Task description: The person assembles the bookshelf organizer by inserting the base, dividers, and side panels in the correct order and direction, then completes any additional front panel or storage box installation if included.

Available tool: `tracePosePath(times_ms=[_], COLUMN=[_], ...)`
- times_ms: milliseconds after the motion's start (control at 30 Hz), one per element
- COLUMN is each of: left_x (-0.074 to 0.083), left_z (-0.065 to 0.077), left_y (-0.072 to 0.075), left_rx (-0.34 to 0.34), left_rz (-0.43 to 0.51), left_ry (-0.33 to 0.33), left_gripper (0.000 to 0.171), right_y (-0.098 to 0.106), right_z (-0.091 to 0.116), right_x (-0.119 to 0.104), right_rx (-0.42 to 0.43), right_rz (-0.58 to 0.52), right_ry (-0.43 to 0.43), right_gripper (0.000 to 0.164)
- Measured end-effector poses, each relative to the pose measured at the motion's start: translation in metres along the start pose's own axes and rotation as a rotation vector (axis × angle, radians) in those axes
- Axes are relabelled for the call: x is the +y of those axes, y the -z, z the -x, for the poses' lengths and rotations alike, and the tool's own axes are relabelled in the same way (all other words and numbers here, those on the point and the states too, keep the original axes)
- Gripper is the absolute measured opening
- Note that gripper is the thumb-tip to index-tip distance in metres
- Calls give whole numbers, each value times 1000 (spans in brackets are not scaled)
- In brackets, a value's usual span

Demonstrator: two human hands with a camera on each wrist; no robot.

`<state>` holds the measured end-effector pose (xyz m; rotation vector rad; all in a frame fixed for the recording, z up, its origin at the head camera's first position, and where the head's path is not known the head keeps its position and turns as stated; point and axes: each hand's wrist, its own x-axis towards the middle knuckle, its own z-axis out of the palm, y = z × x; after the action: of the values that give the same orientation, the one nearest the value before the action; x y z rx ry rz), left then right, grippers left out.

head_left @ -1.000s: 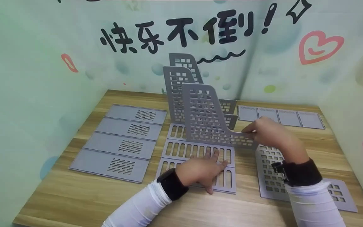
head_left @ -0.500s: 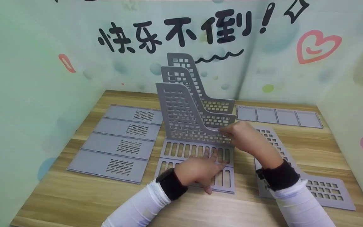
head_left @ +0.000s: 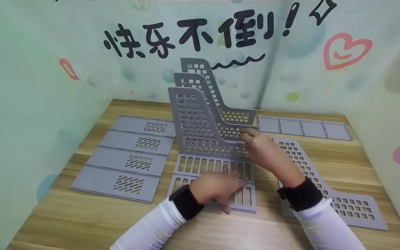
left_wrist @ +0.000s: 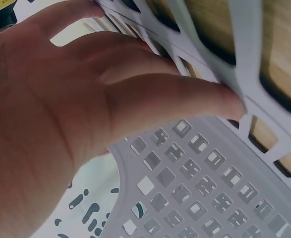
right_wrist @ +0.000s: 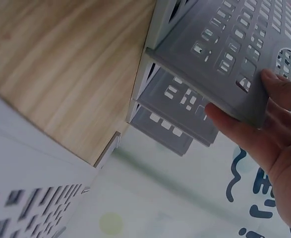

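Observation:
My right hand (head_left: 264, 149) pinches the low right end of a grey perforated side panel (head_left: 191, 121). In the right wrist view, the thumb (right_wrist: 279, 87) lies on its face and a finger (right_wrist: 239, 131) reaches under its edge. This panel stands upright, its lower edge at the slotted grey base plate (head_left: 196, 175). Behind it, two like panels, a middle one (head_left: 202, 76) and a rear one (head_left: 205, 62), stand in a row. My left hand (head_left: 215, 189) rests with spread fingers on the near part of the base plate; the left wrist view shows fingertips against its slotted bars.
At left lies a wide grey panel (head_left: 116, 175) in strips with slanted slots. Another perforated side panel (head_left: 352, 222) lies flat at right, under the right forearm. A narrow four-part strip (head_left: 290, 126) lies near the back wall. Cloth walls enclose the wooden table (head_left: 82, 222).
My right hand has brought the front perforated panel left and into line with the two behind it. The left hand has stayed on the base plate.

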<state>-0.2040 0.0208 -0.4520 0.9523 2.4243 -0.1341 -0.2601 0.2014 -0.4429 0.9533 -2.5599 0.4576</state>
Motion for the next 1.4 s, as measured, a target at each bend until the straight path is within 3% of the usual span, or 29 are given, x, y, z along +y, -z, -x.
tracePosePath(times_ms=[300, 500, 667, 933, 1167, 1400], left_x=[-4, -2, 6, 10, 8, 12], left_z=[0, 4, 8, 4, 1, 3], left_y=[-5, -7, -6, -5, -10, -11], left_rx=[10, 22, 15, 34, 122, 133], left_rz=[75, 67, 29, -36, -102, -121], left_ry=[-9, 20, 32, 78, 114, 143], left_gripper=[116, 113, 101, 77, 68, 62], right_y=[-1, 10, 27, 61, 75, 67], right_z=[1, -1, 6, 31, 47, 53], right_x=[0, 10, 25, 61, 87, 96], right_rx=[-38, -145, -312, -554, -657, -714], right_rz=[-40, -165, -158, -71, -93, -145], right_ry=[-1, -30, -214, -615, -738, -814], right_gripper=[28, 34, 48, 69, 90, 67])
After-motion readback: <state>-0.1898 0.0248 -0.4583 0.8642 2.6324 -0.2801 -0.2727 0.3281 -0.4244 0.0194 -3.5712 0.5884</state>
